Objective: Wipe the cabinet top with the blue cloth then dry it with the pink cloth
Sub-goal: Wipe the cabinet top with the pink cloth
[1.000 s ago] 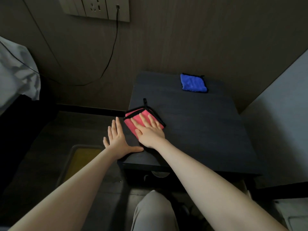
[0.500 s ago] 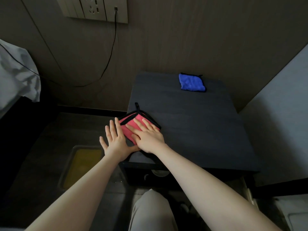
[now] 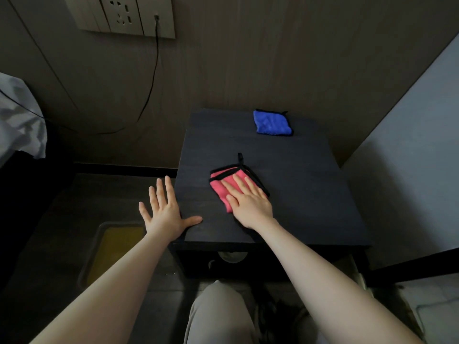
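The black cabinet top fills the middle of the head view. A folded pink cloth with black trim lies on its front-left part. My right hand presses flat on the cloth, fingers spread and pointing away from me, covering its near right half. My left hand is open at the cabinet's left front corner, with its thumb resting on the top and its fingers hanging over the side. The folded blue cloth sits alone at the back of the top, near the wall.
A wood-panelled wall stands behind the cabinet, with a socket plate and a black cable hanging down. A pale wall closes the right side. On the floor at left is a bin with a yellow bottom; white bedding lies far left.
My right hand has slid the pink cloth to the right, away from the cabinet's left edge. My left hand has stayed at the front-left corner.
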